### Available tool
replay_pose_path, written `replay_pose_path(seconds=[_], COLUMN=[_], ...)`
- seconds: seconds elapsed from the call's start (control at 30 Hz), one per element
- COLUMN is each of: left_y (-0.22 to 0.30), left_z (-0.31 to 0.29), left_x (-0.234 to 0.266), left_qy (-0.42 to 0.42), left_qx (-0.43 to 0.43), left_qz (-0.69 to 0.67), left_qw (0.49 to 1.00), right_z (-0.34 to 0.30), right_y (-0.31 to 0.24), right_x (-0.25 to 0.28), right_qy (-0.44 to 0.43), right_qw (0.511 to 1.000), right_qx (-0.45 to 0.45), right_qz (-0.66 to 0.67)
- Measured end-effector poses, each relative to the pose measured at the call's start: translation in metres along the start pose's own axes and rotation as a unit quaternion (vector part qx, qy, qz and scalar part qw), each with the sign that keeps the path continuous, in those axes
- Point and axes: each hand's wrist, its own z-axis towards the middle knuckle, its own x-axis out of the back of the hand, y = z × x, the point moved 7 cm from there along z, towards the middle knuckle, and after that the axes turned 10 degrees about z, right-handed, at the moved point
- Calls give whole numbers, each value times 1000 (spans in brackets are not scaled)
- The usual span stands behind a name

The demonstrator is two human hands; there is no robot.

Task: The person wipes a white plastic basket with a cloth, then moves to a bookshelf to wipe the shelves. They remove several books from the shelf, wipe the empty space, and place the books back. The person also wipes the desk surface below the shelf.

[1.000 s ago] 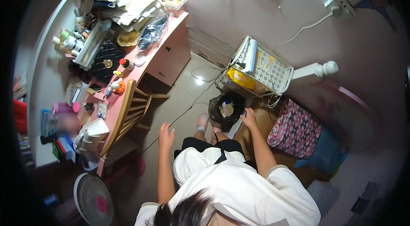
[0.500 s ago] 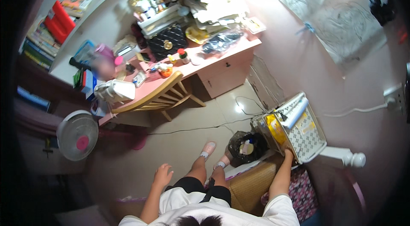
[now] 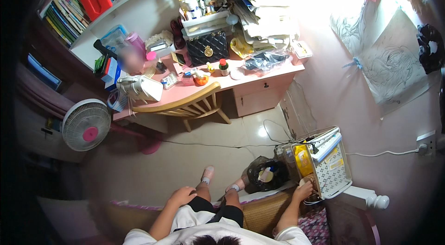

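Note:
My right hand (image 3: pixel 303 191) is at the near side of a white patterned storage cart (image 3: pixel 342 181). Its fingers are closed on a small pale beige object (image 3: pixel 304 181), too small to identify. Close by in the cart are a yellow packet (image 3: pixel 303 159) and a white-and-blue box (image 3: pixel 328 147). My left hand (image 3: pixel 183 196) lies on my left thigh by the black shorts, holding nothing, fingers extended. Left of the cart, on the floor, stands a bin lined with a black bag (image 3: pixel 267 174).
A wooden chair (image 3: pixel 185 104) stands at the pink desk (image 3: pixel 264 88), which is crowded with a black quilted handbag (image 3: pixel 208 48), bottles and stacked papers. The fan (image 3: pixel 86 125) is at left. A thin cable (image 3: pixel 213 145) crosses the floor to the cart.
My right hand has drawn back a little from the cart, and a pale object now shows at its fingers. My left hand has come down onto my thigh. The view has shifted.

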Motion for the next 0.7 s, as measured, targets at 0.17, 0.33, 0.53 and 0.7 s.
replay_pose_path(seconds=[0.17, 0.33, 0.53, 0.7], left_y=[29, 94, 178, 171], left_z=[42, 85, 30, 4], left_x=[35, 60, 85, 87], left_qy=[16, -64, -404, -389], left_qx=[-125, -172, -300, -303], left_qz=[-110, -315, -423, -598], left_qw=[986, 931, 754, 632], right_z=[-87, -209, -334, -397], right_y=[-13, -132, -210, -245], right_x=[-6, 97, 176, 169], right_qy=[133, 71, 223, 244], right_qw=[954, 906, 840, 813], right_qx=[267, 369, 427, 445], right_qz=[32, 197, 248, 284])
